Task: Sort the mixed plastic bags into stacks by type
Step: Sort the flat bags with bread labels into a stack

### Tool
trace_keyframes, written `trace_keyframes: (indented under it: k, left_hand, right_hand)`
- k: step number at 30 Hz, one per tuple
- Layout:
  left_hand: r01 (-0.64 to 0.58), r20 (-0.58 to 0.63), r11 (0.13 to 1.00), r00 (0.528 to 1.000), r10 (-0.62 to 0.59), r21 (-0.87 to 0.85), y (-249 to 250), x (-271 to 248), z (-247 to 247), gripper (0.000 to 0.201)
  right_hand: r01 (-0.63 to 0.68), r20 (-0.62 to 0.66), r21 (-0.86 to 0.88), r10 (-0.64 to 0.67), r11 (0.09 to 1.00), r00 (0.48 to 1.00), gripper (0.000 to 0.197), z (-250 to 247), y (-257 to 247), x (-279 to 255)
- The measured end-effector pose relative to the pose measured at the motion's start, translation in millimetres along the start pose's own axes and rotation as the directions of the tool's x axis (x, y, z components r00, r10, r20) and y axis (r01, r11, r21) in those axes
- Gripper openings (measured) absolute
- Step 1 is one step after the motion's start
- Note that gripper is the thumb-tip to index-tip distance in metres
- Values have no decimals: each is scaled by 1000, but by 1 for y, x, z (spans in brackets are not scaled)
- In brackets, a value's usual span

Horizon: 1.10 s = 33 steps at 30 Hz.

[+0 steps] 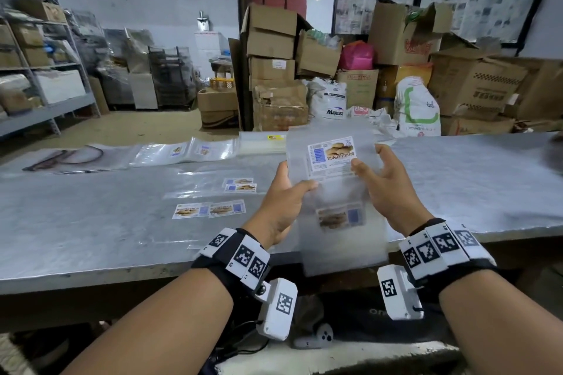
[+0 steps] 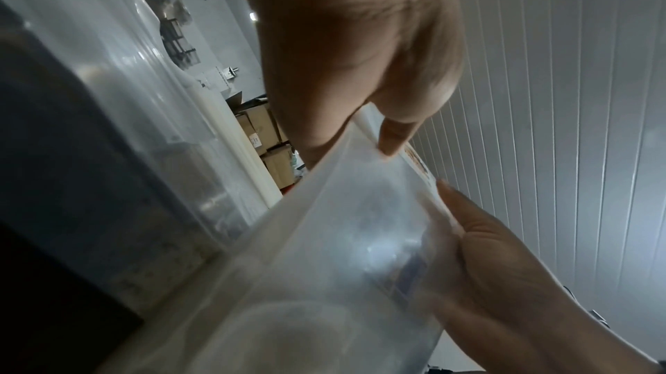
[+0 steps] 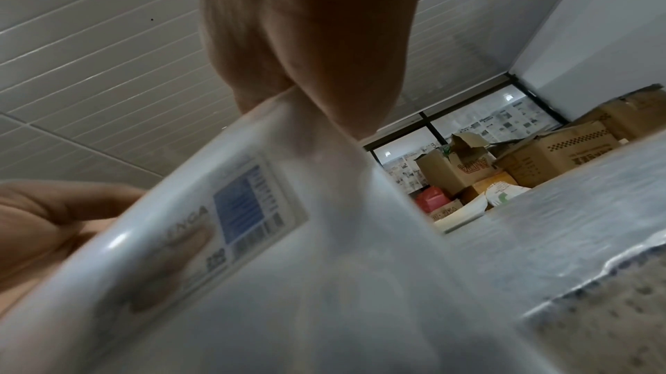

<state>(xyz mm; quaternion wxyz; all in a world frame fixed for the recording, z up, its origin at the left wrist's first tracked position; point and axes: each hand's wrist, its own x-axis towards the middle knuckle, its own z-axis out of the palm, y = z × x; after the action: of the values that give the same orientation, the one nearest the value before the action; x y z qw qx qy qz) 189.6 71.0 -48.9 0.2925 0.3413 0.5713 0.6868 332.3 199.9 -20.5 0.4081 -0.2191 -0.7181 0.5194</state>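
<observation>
I hold a bunch of clear plastic bags (image 1: 335, 192) upright over the table's near edge. My left hand (image 1: 294, 176) pinches its left side, thumb in front. My right hand (image 1: 370, 161) grips the right side, its thumb on the biscuit label (image 1: 332, 155) of the front bag. A second, blurred label (image 1: 341, 216) shows lower in the bunch. In the left wrist view my left hand (image 2: 360, 66) pinches the bags (image 2: 342, 237), with my right hand (image 2: 504, 280) beside it. The right wrist view shows my right hand (image 3: 313, 38) on the labelled bag (image 3: 252, 223).
On the grey table (image 1: 457, 179) lie labelled bags (image 1: 210, 210) and a second labelled pair (image 1: 239, 185) left of my hands. Along the far edge are small labelled bags (image 1: 182, 152), a plain stack (image 1: 262, 143) and large printed bags (image 1: 67, 158). Cardboard boxes (image 1: 274, 70) stand behind.
</observation>
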Motion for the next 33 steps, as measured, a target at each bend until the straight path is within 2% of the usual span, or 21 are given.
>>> trace_keyframes:
  k: [2,4,5,8,9,12,15,18,21,24,26,29,33]
  left_hand:
    - [3,-13,999,1000,-2,32,-3,1,-1,41]
    - [15,-40,998,999,-12,67,-2,1,-4,39]
    - [27,-42,995,999,-23,98,0,0,-6,41]
    - [119,-14,965,993,-119,234,8,1,-22,70]
    - [152,-4,946,988,-157,285,12,1,-30,69]
    - [159,-8,851,984,-180,500,21,4,-58,41]
    - [138,-68,679,989,-129,721,28,10,-96,33]
    - [169,-117,372,980,-159,913,35,13,-131,45]
    - [220,-183,145,955,-234,965,36,18,-159,61]
    - [305,-296,-28,893,-339,952,31,25,-179,89]
    - [315,-307,-47,863,-401,948,27,29,-187,103]
    - [301,-287,-34,859,-424,953,22,37,-196,110]
    - [276,-242,24,879,-412,961,28,44,-191,76]
  right_hand:
    - [-10,22,6,10,1000,1000,17,3,-1,1]
    - [-21,34,-27,22,999,999,42,6,1,2]
    - [-22,37,-39,24,999,999,45,8,2,3]
    - [-55,39,8,55,998,998,44,14,7,7]
    - [-73,34,18,72,997,997,46,16,7,8]
    - [-83,42,10,82,997,996,37,24,15,9]
    - [-118,37,-11,119,993,992,33,35,29,8]
    - [-158,38,-31,159,987,987,35,43,44,11]
    - [-165,41,-26,166,986,985,36,48,53,12]
    - [-185,49,-45,187,982,981,36,53,62,15]
    - [-209,47,-27,210,977,976,34,55,67,17]
    - [-222,33,-15,222,975,974,29,58,74,17]
    - [-226,30,6,226,974,974,24,59,74,17]
